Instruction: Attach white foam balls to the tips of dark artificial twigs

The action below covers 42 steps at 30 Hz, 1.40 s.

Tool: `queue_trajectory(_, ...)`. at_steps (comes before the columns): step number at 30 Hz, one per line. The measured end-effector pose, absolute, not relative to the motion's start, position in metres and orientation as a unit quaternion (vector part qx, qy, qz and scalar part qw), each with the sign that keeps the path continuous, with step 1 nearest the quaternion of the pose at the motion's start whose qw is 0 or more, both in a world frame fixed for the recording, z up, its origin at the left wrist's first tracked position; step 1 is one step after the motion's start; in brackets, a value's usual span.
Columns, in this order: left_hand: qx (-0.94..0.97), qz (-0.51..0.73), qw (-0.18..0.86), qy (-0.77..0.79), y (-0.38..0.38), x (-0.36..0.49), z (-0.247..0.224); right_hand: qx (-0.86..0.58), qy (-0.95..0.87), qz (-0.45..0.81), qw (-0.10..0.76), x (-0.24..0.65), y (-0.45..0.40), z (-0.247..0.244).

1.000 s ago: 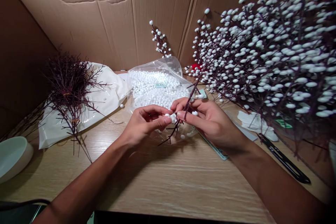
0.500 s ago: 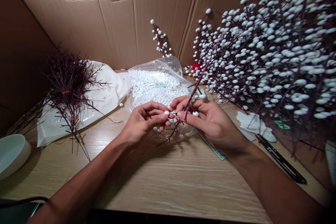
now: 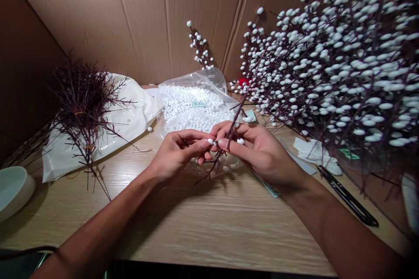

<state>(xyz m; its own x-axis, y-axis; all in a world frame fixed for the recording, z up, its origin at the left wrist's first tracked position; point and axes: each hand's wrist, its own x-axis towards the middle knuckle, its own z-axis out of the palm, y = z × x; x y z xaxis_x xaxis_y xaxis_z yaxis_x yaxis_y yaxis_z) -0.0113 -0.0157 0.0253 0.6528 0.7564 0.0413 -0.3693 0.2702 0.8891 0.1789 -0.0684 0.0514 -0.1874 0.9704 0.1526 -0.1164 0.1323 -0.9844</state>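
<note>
Head cam view: from my end, both hands up over wood-grain table (image 3: pixel 203 226), approx mid-frame.
L hand (image 3: pixel 180 150): thumb + forefinger pinched on a white bead (image 3: pixel 210 141), other fingers loosely curled.
R hand (image 3: pixel 260 150): closed in a pinch round a brown twig (image 3: pixel 232 126), thumb on near side.
Twig posn: betw the hands, in front of clear plastic bag (image 3: pixel 214 77) w/ beads.
Bead posn: at L fingertips, just L of twig; can't tell if it's on a side sprig.
Twig axis: slanted, upper R down to lower L; thin forked tips point lower L, thicker stem upper R. Top end lost agst berry stems (image 3: pixel 334 65).
Twig feel: I'd guess v. light, stiffish stem, bendy tips that might snap.
Twig hold: best mid-stem, clear of sprigs.
Bead feel: prob light, smooth, bit slippery; pinch across its widest part.
Far L: bare twig bundle (image 3: pixel 78 96), white bowl (image 3: pixel 29 183).
</note>
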Motion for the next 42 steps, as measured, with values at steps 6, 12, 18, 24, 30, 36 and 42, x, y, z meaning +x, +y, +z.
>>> queue_trajectory(6,0.488,0.369,0.765,0.203,-0.0159,-0.0114,0.0256,-0.394,-0.558,0.525,0.508,0.1789,-0.0679,0.0522)
queue_trajectory(12,0.497,0.372,0.754,0.213,-0.0155,-0.0109,0.0255,-0.412,-0.572,0.494,0.510,0.1786,-0.0662,0.0514)
queue_trajectory(18,0.507,0.370,0.745,0.224,-0.0170,-0.0123,0.0258,-0.415,-0.581,0.480,0.509,0.1780,-0.0673,0.0537)
queue_trajectory(24,0.509,0.369,0.742,0.232,-0.0167,-0.0110,0.0275,-0.431,-0.594,0.452,0.508,0.1773,-0.0667,0.0545)
queue_trajectory(30,0.516,0.382,0.729,0.238,-0.0181,-0.0096,0.0283,-0.424,-0.605,0.449,0.502,0.1741,-0.0663,0.0565)
queue_trajectory(36,0.518,0.387,0.726,0.233,-0.0176,-0.0101,0.0251,-0.433,-0.606,0.435,0.506,0.1722,-0.0658,0.0536)
queue_trajectory(42,0.510,0.384,0.733,0.235,-0.0177,-0.0098,0.0225,-0.435,-0.609,0.426,0.509,0.1715,-0.0659,0.0536)
